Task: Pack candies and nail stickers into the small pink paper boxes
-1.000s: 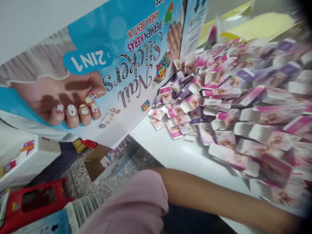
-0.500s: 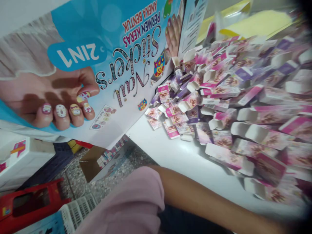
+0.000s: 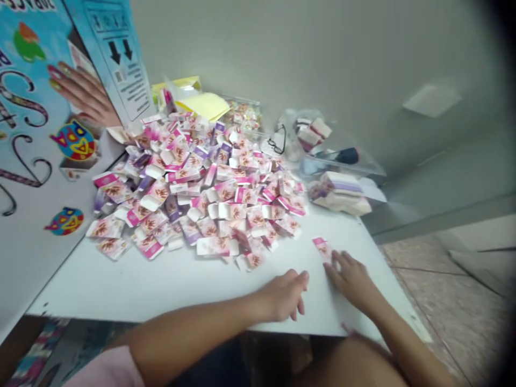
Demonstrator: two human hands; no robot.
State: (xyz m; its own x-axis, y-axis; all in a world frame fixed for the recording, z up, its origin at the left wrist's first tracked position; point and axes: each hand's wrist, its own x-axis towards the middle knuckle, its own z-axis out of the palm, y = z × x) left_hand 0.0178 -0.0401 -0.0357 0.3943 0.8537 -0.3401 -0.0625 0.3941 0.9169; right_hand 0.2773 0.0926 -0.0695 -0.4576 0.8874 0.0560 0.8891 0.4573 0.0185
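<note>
the little pink and white box (image 3: 322, 248) sits flat on the white table (image 3: 161, 279), right at the fingertips of the right hand (image 3: 351, 278) and a bit up and right of the left hand (image 3: 284, 294). right hand lies flat, fingers spread and loose, just touching or nearly touching the box, not gripping it. left hand rests on the table with fingers curled under, holding nothing as far as i can see.

it looks like thin printed card, so i'd guess featherlight, a bit slick, and easy to crush if squeezed on the broad faces. pinching it by the long edges seems the safer hold. pink band at one end, white body, some brownish print in the middle, too blurry to read.

beyond both hands there's a big pile of the same boxes (image 3: 201, 183), many with open flaps. a large printed carton (image 3: 40, 134) stands left of the left hand.
</note>
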